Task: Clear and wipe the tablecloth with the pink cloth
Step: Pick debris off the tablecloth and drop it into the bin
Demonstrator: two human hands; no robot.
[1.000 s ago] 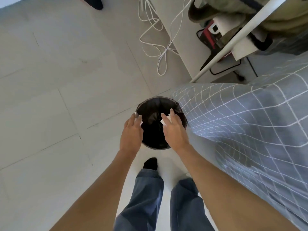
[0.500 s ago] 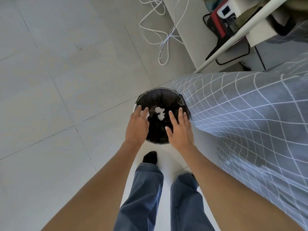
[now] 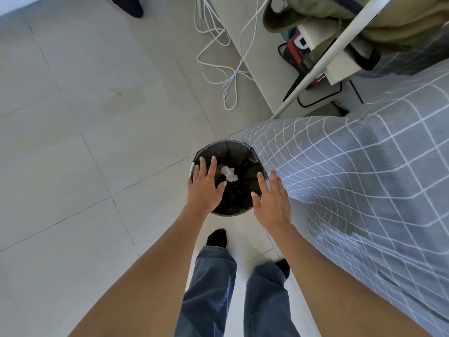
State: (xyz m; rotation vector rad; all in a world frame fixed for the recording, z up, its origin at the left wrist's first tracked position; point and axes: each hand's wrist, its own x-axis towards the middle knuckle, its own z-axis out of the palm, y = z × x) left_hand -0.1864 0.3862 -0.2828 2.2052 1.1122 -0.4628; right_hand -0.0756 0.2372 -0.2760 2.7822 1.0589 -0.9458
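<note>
A round bin with a black liner (image 3: 239,152) stands on the floor by the corner of the grey checked tablecloth (image 3: 364,171). White crumpled paper (image 3: 228,174) lies inside the bin. My left hand (image 3: 206,186) hovers over the bin's left side, fingers spread and empty. My right hand (image 3: 273,199) is at the bin's right rim, also open and empty, next to the hanging cloth edge. No pink cloth shows in this view.
White cables (image 3: 228,66) lie tangled on the tiled floor behind the bin. A white table leg (image 3: 323,59) slants down at the upper right, with a red-and-black device (image 3: 297,48) and an olive bag (image 3: 323,10) under the table. My socked feet (image 3: 217,237) stand just before the bin.
A second ago both hands held white paper scraps over the bin; they let go and the paper now lies inside. The hands have spread apart, the right one drawing back toward the tablecloth.
</note>
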